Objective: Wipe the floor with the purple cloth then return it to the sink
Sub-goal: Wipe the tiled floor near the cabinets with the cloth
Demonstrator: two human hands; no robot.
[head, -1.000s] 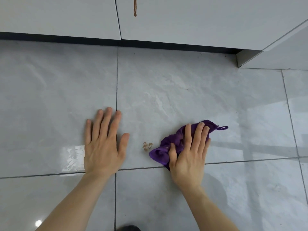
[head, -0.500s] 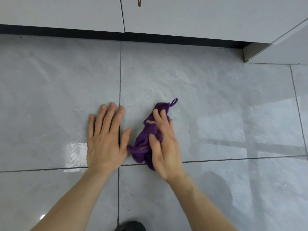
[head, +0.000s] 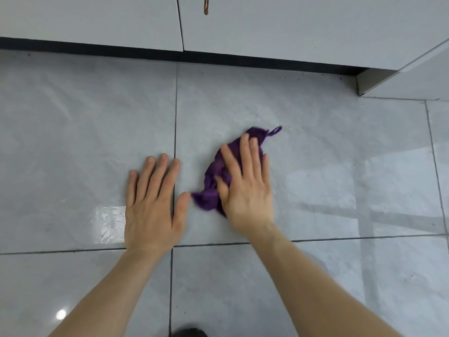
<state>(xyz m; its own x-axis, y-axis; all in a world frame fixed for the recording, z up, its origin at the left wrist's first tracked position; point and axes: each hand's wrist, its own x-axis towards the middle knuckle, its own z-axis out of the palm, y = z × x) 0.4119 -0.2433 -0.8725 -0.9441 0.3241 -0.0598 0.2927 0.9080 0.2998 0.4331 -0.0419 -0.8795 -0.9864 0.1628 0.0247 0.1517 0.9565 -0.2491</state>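
A crumpled purple cloth (head: 213, 181) with a small loop at its far end lies on the grey tiled floor (head: 315, 147). My right hand (head: 245, 181) presses down on the cloth, fingers spread over it and thumb hooked into its folds. My left hand (head: 153, 200) lies flat on the floor just left of the cloth, fingers apart, its thumb tip almost touching the cloth's near corner. No crumbs show on the tiles. The sink is out of view.
White cabinet doors (head: 291, 27) with a dark plinth (head: 243, 58) run along the far side. A brown drip (head: 206, 6) marks one door. A cabinet corner (head: 379, 83) juts out at the far right. A dark shoe tip (head: 188, 333) shows at the bottom edge.
My right hand swept the cloth left over a small patch of brown crumbs, then back a little to the right. The crumbs are no longer visible. My left hand stayed flat in place.
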